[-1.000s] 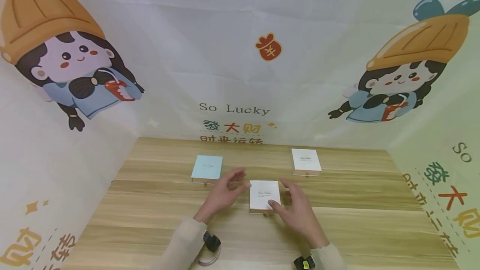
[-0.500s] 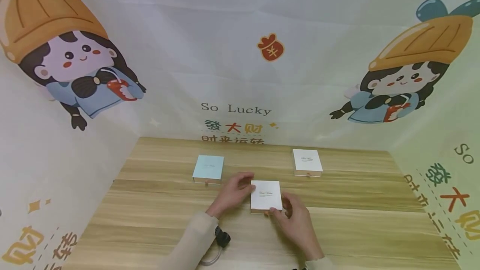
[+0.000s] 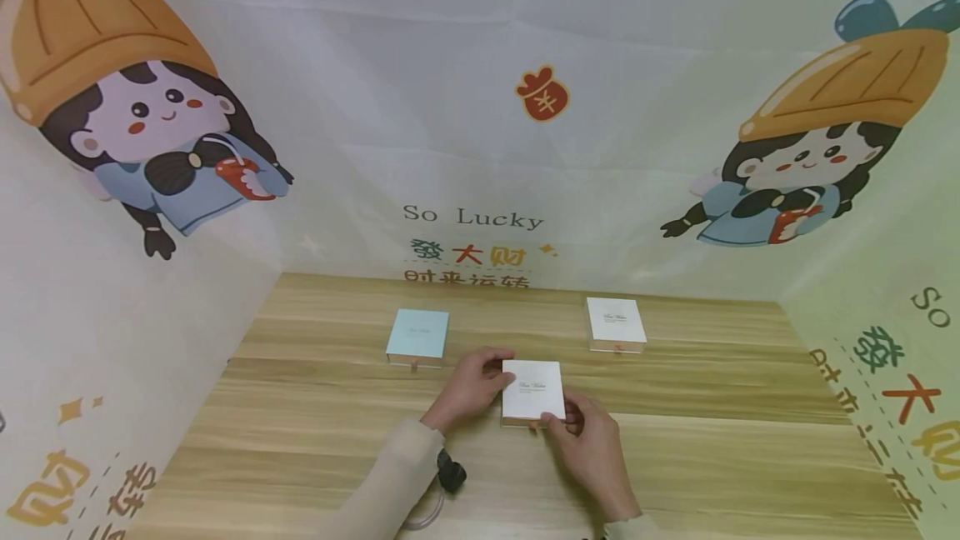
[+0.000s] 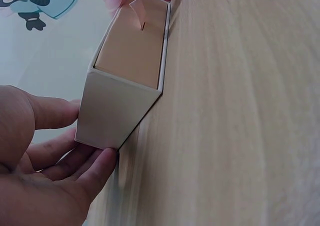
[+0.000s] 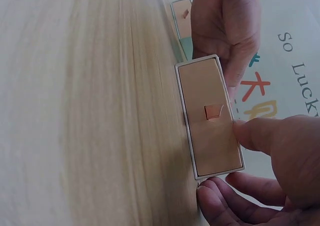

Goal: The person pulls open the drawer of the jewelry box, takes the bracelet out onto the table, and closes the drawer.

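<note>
A white square drawer box (image 3: 534, 390) with small lettering on its lid lies on the table between both hands. My left hand (image 3: 471, 390) grips its left side, thumb at the top edge and fingers against the side wall. At the front right corner my right hand (image 3: 592, 444) holds it, thumb on the lid's edge, fingers curled along the right side. The box's peach drawer front (image 5: 202, 146) faces the person and sits flush in the sleeve. A short ribbon tab (image 4: 138, 16) sticks out from that front.
A light blue box (image 3: 417, 333) stands behind and left of the hands, and another white box (image 3: 615, 320) at the back right. The wood-grain table (image 3: 300, 423) meets printed cloth walls (image 3: 360, 107) at the back and sides. A cable (image 3: 427, 515) hangs by the left wrist.
My left hand has moved right to the white box's side and closed on it. My right hand has shifted down, its fingers curling in along the right side. The box stays in about the same place.
</note>
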`<state>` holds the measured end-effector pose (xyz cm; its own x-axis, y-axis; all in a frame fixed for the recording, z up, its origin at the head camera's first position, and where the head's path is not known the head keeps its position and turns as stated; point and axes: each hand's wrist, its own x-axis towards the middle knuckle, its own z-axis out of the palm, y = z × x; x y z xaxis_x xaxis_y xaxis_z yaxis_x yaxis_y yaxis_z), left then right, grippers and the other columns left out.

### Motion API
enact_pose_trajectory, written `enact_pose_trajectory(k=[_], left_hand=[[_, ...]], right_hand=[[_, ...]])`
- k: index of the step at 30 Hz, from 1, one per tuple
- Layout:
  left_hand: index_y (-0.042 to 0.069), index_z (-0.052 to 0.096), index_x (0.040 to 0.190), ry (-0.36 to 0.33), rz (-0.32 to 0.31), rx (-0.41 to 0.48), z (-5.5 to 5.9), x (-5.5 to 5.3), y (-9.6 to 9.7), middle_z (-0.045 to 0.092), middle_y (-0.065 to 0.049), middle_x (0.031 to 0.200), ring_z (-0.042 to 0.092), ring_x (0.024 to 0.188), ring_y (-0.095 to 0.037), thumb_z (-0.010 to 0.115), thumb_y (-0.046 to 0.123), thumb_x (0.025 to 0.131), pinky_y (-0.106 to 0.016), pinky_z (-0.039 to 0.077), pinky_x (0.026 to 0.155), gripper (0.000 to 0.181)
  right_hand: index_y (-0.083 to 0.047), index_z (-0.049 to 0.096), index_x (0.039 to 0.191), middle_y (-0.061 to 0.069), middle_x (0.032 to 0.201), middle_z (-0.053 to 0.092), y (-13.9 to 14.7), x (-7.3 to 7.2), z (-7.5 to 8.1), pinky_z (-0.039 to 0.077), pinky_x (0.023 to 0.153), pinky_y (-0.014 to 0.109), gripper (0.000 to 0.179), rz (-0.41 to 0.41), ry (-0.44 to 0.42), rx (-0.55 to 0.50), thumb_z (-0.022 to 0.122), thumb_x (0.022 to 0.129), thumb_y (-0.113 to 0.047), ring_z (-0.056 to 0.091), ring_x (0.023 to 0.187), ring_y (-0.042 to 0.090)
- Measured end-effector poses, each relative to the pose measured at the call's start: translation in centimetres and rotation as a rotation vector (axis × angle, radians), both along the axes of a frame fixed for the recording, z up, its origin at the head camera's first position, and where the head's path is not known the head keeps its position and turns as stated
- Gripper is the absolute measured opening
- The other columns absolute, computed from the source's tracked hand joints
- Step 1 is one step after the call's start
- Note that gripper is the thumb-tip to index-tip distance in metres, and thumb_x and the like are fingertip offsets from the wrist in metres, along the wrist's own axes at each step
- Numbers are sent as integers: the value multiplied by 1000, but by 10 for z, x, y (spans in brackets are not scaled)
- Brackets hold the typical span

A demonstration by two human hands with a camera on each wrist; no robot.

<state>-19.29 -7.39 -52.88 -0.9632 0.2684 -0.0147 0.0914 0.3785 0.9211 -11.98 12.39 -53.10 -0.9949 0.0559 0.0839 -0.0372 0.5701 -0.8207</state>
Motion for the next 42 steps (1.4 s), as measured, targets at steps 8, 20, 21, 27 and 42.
enact_pose_trajectory(k=[8, 20, 21, 27, 42], left_hand=[[-2, 65, 130, -18, 3, -27, -2, -3, -1, 64, -22, 133, 63, 124, -36, 65, 8, 99, -45, 54, 104, 32], [3, 67, 128, -28, 7, -63, 2, -4, -3, 66, -18, 130, 64, 123, -33, 66, 11, 99, -47, 54, 104, 29], [3, 67, 127, -28, 7, -63, 2, -4, -3, 66, -18, 129, 64, 123, -33, 66, 11, 99, -47, 54, 104, 29], [2, 68, 126, -33, 4, -65, 3, -3, -3, 66, -18, 126, 65, 120, -32, 67, 11, 99, -46, 55, 102, 29], [-3, 67, 123, -24, 26, -87, 5, 5, -4, 67, -20, 122, 66, 117, -34, 69, 9, 97, -44, 56, 100, 29]], right_hand=[[8, 64, 126, 16, 108, 70, 0, 1, -1, 59, 78, 22, 44, -14, -25, -15, 78, 91, -15, 68, 93, 21], [5, 66, 124, 14, 105, 71, -5, 1, 0, 57, 76, 20, 39, -37, -21, -31, 77, 91, -13, 67, 91, 19], [5, 66, 124, 15, 105, 71, -5, 1, 1, 57, 76, 20, 39, -37, -18, -35, 77, 91, -13, 67, 90, 19], [5, 67, 122, 16, 104, 72, -3, 2, 2, 58, 75, 20, 39, -49, -6, -38, 78, 90, -14, 68, 89, 19], [5, 67, 123, 16, 108, 73, 0, 0, 1, 56, 75, 17, 40, -53, -68, -61, 78, 90, -14, 69, 93, 20]])
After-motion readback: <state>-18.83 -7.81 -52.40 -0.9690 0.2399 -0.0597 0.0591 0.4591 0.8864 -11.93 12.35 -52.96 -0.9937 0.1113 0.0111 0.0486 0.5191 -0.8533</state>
